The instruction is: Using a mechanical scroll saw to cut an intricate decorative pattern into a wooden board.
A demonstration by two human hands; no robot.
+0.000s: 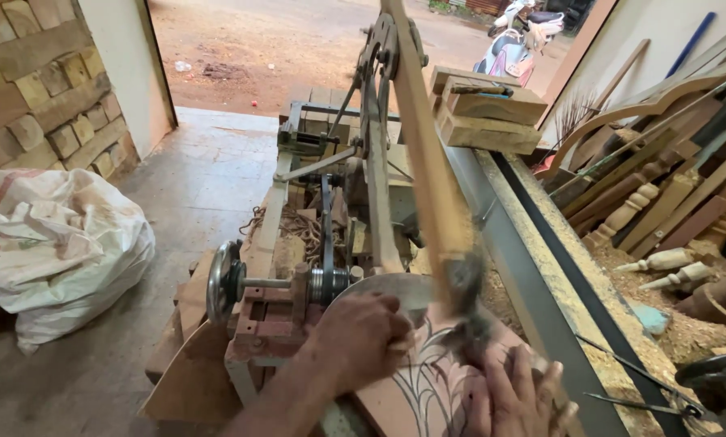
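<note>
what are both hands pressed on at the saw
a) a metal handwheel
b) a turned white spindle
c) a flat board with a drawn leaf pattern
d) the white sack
c: the left hand and right hand both rest on the flat board marked with curved leaf lines, beside the machine's table.

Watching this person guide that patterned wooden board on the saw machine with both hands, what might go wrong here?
1. Both the left hand and the right hand rest on the wooden board close to the blurred, moving blade area; a slip might bring fingers into it.
2. Sawdust lies thick on the bench beside the machine; it could hide tools or make footing and grip less sure.
3. The exposed belt and pulley sit near the left forearm and might catch it.
</note>
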